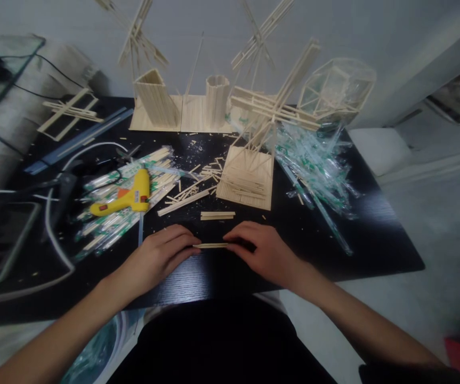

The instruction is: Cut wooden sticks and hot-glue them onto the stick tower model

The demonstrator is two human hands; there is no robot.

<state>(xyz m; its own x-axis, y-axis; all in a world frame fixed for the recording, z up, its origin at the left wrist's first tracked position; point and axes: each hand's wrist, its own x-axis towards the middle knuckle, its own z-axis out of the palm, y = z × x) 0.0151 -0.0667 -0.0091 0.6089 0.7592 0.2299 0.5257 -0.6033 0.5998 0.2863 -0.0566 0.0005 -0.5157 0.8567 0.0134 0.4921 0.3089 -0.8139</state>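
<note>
Near the front edge of the black table, a short pair of thin wooden sticks (214, 246) lies level between my hands. My left hand (169, 248) pinches its left end with the fingertips and thumb. At the opposite end, my right hand (256, 248) is closed on it the same way. Just beyond my fingers rests a small piece of joined wooden sticks (217, 215). A yellow glue gun (128, 197) lies beyond my left hand, on top of plastic-wrapped sticks (105, 234).
Windmill-like stick models (245, 176) and two stick towers (155, 101) stand toward the back. Loose cut sticks (190, 197) are scattered mid-table. Clear wrappers (321, 165) heap at right. A white cable (49, 224) loops at left. A bin (97, 352) sits below the table edge.
</note>
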